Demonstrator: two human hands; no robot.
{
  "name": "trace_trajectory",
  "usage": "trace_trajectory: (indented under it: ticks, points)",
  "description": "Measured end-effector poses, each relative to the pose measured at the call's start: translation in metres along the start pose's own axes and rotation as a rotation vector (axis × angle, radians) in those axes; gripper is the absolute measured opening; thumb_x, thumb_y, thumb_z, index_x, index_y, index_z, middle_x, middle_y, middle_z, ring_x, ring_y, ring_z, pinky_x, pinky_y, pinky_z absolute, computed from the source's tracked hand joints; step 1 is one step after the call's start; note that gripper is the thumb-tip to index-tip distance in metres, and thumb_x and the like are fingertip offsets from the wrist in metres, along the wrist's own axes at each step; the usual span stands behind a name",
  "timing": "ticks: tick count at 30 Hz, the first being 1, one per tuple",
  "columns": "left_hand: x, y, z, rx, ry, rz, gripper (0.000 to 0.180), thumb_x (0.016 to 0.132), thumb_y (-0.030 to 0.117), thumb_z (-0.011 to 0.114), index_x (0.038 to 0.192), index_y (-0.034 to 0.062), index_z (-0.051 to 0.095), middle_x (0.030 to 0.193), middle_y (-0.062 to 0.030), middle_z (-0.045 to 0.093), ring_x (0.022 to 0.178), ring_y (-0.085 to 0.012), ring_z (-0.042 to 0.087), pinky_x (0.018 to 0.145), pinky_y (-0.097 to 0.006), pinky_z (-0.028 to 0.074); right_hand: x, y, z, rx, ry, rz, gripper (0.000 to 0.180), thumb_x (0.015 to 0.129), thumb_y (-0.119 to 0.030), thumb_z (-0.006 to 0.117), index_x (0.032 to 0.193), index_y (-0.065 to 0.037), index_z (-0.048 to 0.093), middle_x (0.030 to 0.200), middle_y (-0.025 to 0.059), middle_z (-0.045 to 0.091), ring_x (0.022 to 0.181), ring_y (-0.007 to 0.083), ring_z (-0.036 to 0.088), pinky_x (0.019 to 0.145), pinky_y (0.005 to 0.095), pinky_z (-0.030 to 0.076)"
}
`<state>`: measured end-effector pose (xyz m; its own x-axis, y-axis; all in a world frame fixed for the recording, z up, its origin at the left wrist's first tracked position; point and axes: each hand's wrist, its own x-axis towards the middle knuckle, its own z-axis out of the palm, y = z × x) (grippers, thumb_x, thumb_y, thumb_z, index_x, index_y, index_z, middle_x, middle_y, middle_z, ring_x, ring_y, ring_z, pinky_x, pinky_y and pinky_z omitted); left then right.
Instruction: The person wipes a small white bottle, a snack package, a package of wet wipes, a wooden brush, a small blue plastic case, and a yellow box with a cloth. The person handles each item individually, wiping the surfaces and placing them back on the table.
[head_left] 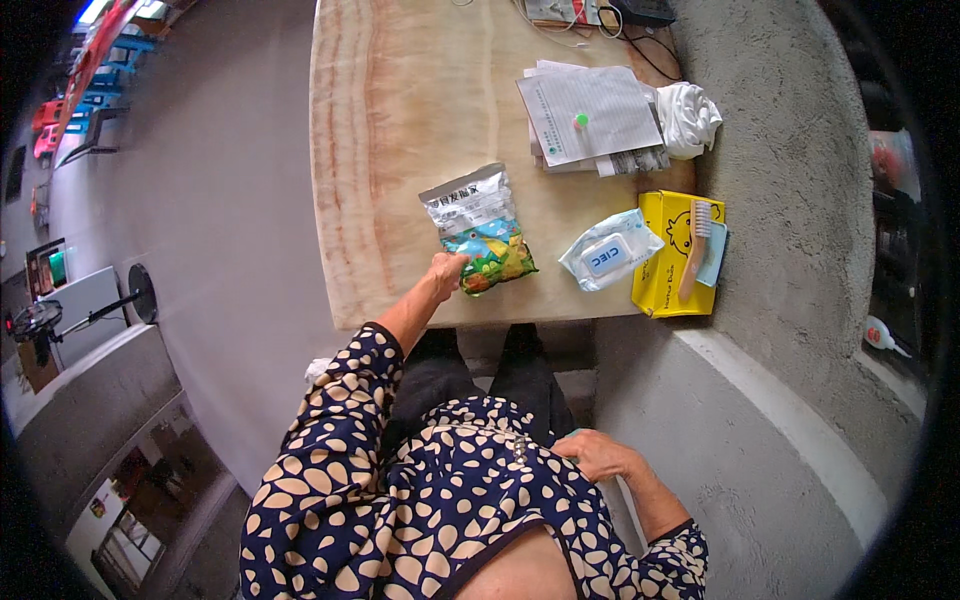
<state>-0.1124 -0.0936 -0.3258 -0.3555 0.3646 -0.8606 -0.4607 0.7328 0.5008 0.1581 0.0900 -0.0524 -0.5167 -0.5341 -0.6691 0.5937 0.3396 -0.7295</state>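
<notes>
Right hand [597,455] resting loosely curled at waist, holding nothing visible. Left hand [446,272] pinching lower corner of snack packet [480,229] near front edge of surface [400,120]. Beyond: wipes pack [608,252], yellow box [663,262], brush [694,246], papers [590,115].

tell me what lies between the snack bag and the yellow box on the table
In the head view, a clear wet-wipe pack with a blue label lies between the snack bag, which the left hand touches, and the yellow box. The table around it is bare.
</notes>
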Motion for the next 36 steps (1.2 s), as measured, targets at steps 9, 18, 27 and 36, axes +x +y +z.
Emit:
trace_trajectory:
  ticks: [9, 18, 27, 36]
  points:
    - [-0.172, 0.014, -0.062, 0.428, -1.06, 0.091, 0.026, 0.088, 0.027, 0.058, 0.094, 0.0029, 0.065, 0.089, -0.0046, 0.065, 0.084, -0.0133, 0.058, 0.077, -0.029, 0.047, 0.005, -0.06, 0.03, -0.309, 0.198, 0.308, 0.029, 0.083, -0.033, 0.051, 0.099, -0.013, 0.064, 0.101, 0.0115, 0.064, 0.094, 0.0309, 0.061, 0.079, 0.0474, 0.047]
    - [-0.25, -0.003, -0.109, 0.502, -0.983, -0.014, 0.035, 0.087, 0.04, 0.059, 0.096, 0.0066, 0.062, 0.079, 0.002, 0.058, 0.076, -0.0087, 0.05, 0.065, -0.027, 0.042, 0.019, -0.053, 0.08, -0.484, 0.735, -0.078, 0.014, 0.076, -0.019, 0.052, 0.072, -0.006, 0.056, 0.069, 0.0081, 0.057, 0.068, 0.027, 0.059, 0.057, 0.04, 0.046]
    - [-0.29, -0.048, -0.136, 0.144, -0.873, -0.07, 0.025, 0.088, 0.03, 0.06, 0.09, 0.005, 0.064, 0.078, 0.0079, 0.055, 0.076, -0.0048, 0.049, 0.066, -0.021, 0.043, 0.039, -0.075, 0.068, -0.433, 0.657, -0.103, 0.017, 0.08, -0.023, 0.056, 0.08, -0.007, 0.063, 0.077, 0.01, 0.061, 0.075, 0.0264, 0.061, 0.063, 0.0372, 0.048]
    - [-0.33, -0.061, -0.157, 0.0, -0.836, -0.168, 0.024, 0.087, 0.035, 0.06, 0.094, 0.0125, 0.067, 0.081, 0.0071, 0.059, 0.077, -0.0059, 0.051, 0.067, -0.022, 0.044, 0.063, -0.094, 0.056, -0.432, 0.613, -0.267, 0.013, 0.078, -0.02, 0.055, 0.075, -0.008, 0.059, 0.073, 0.0084, 0.06, 0.073, 0.0258, 0.061, 0.063, 0.0363, 0.048]
